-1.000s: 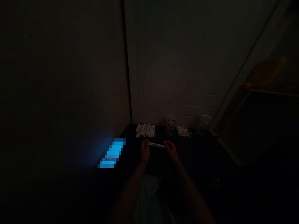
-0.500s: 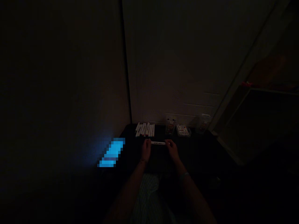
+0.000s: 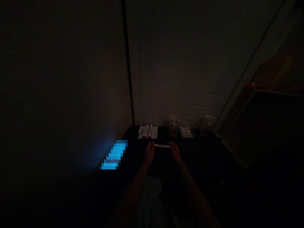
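The room is very dark. A white marker lies level between my hands above a dark table. My left hand pinches its left end and my right hand grips its right end. Just beyond, a row of several white markers lies side by side at the table's far edge. A small jar stands upright to their right, next to a low tray of markers.
A second clear jar stands at the table's back right. A glowing blue screen lies left of the table. A pale wall rises right behind the table, and dark furniture stands on the right.
My hands have drawn closer together on the marker, which has gone from slightly tilted to level. The markers on the table have not moved.
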Demonstrator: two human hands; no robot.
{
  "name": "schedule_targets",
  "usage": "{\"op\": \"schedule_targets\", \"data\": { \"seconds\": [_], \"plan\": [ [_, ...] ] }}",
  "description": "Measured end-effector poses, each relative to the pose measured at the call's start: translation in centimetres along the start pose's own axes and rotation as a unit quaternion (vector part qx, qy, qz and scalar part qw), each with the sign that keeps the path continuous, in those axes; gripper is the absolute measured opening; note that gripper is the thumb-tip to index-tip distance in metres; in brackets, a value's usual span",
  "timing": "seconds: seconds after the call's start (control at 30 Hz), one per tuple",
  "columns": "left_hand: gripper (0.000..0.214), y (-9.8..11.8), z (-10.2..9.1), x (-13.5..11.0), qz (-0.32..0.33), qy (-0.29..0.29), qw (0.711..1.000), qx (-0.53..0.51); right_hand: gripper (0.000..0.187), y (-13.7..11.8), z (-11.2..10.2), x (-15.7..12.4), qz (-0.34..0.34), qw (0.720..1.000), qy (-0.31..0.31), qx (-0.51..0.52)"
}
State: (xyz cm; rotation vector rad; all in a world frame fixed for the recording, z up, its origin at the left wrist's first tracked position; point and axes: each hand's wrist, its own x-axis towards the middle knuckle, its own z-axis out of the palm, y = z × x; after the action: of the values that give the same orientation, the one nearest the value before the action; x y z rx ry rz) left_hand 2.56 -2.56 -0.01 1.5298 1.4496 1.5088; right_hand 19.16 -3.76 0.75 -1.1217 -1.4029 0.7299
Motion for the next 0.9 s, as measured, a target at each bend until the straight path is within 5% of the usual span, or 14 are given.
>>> {"op": "schedule_targets", "data": {
  "seconds": [0.9],
  "plan": [
    [0.029, 0.0, -0.1, -0.1, 0.012, 0.0, 1.0, -0.027, 0.037, 1.4, 0.0, 0.2, 0.02, 0.999, 0.04, 0.016]
  ]
}}
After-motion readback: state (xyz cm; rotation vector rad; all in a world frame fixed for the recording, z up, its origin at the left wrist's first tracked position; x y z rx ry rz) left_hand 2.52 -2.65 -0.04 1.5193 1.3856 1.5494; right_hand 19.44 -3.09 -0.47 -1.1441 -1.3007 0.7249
